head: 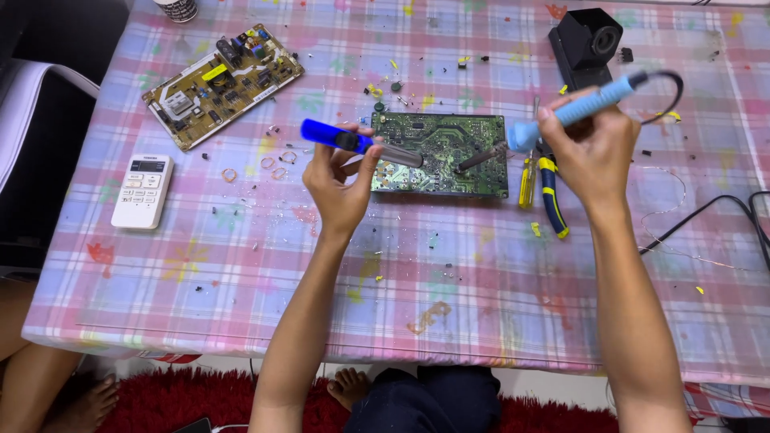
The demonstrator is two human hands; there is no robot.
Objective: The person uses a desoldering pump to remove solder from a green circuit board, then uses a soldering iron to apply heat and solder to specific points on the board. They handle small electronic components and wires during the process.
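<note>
From the head camera, both forearms reach up from the bottom edge over a table (449, 273) covered in a pink and blue plaid cloth. The left hand (337, 180) is raised with the wrist bent, fingers and thumb closed around a blue desoldering pump (357, 143), whose grey nozzle end slants down to the right over the left part of a green circuit board (441, 154). The right hand (589, 152) is wrapped in a fist-like grip around the light blue handle of a soldering iron (561, 112); its dark metal tip angles down and left and meets the board near its middle. The board lies flat at the table's centre, between the two hands. Just right of it, partly hidden by the right hand, lie blue and yellow pliers (552, 196) and a yellow-handled screwdriver (526, 183). A tan circuit board (223, 84) rests tilted at upper left, with a white remote control (143, 191) below it near the table's left edge. A black box-shaped holder (587, 38) stands at the top right, its contents not visible. A white cup (176, 8) is cut off by the top edge. Small scraps and bits litter the cloth, too small to identify. The iron's black cable (706, 210) runs off the right edge.
</note>
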